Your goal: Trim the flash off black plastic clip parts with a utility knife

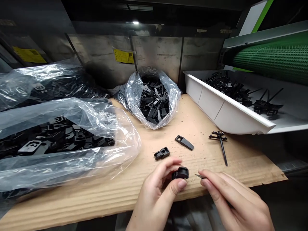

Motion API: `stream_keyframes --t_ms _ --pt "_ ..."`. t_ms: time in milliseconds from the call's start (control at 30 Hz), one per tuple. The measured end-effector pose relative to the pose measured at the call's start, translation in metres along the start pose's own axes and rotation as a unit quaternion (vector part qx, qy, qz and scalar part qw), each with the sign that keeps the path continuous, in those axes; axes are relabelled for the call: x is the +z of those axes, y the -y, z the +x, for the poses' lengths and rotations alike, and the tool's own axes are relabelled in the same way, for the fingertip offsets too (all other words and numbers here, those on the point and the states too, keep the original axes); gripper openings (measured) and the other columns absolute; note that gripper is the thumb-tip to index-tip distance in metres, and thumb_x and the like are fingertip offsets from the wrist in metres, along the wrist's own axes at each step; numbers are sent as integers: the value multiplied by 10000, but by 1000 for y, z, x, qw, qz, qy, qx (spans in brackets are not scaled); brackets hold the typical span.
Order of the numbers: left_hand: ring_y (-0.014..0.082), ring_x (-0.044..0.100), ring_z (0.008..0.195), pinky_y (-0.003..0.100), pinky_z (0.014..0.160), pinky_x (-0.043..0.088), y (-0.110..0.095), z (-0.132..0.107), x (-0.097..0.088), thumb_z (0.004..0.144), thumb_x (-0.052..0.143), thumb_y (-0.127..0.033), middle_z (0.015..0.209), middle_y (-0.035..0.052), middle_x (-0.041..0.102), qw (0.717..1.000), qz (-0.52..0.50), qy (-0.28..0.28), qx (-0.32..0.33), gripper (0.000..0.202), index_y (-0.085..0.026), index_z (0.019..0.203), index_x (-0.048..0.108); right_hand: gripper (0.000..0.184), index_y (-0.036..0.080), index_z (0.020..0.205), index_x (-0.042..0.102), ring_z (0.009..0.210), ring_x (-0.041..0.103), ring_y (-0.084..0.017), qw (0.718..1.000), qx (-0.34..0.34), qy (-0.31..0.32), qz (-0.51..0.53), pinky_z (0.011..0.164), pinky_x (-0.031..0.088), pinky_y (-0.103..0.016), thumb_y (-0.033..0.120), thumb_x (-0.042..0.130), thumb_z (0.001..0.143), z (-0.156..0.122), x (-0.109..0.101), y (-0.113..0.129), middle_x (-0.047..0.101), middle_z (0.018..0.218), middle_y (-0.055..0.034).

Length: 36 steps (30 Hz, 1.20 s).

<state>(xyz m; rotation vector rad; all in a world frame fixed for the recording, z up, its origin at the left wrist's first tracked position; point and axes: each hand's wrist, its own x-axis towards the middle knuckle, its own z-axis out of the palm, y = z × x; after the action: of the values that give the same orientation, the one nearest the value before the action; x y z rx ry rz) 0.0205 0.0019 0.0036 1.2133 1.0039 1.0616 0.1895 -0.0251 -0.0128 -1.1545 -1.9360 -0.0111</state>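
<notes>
Steel wall panels (156,54) with yellow labels (124,56) form the background, and a green ribbed belt (271,57) sits at upper right. A cardboard sheet (199,128) covers the work surface. Three clear plastic bags (113,154) occupy the left and centre, each filled with flat black plastic pieces (151,106). A white plastic tray (223,109) stands at right, holding black branched pieces (267,104).

Three loose items lie on the cardboard — a black clip (161,153), a flat black tab (184,142) and a black spiked pin (222,150).

The left hand (156,199) pinches a black plastic part (180,173) between thumb and fingertips, above the front of the cardboard. The right hand (233,199) has its fingers pressed together on a small metal blade (198,175) — the tip points at the part, just beside it and not touching.
</notes>
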Motion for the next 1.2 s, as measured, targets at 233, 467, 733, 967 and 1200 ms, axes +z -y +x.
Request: stream_keyframes --t_ms 233,467,733,967,1200 --pt "153 619 839 174 739 466 -4 5 -4 782 620 -127 854 -10 692 991 105 9 88 134 -224 828 700 298 178 1084 568 724 665 -180 999 -37 -16 -28 662 538 -292 53 526 816 3 6 3 703 844 -73" --pt "148 617 829 166 733 461 -4 4 -4 790 606 -86 836 -15 685 988 104 17 118 183 -236 832 702 273 173 1046 593 649 641 -156 1000 5 13 13 601 534 -239 53 536 807 4 8 4 660 724 -43" --pt "155 614 857 182 763 462 -2 5 -5 787 604 -68 852 -11 680 988 79 32 130 226 -253 854 717 156 193 795 616 537 586 -97 985 92 78 123 631 527 -161 109 490 836 12 2 10 584 633 19" --pt "146 606 816 178 728 461 -4 4 -6 814 583 -82 833 -11 655 988 72 73 115 201 -243 815 704 230 207 755 645 530 578 -117 938 201 189 212 507 481 -179 276 465 880 16 -8 6 586 573 13" --pt "156 601 915 181 783 451 -2 4 -8 815 573 -77 896 -8 667 983 110 70 132 218 -251 874 691 146 206 845 705 458 532 -73 770 339 285 459 458 468 -161 297 596 810 22 -28 -3 632 580 13"
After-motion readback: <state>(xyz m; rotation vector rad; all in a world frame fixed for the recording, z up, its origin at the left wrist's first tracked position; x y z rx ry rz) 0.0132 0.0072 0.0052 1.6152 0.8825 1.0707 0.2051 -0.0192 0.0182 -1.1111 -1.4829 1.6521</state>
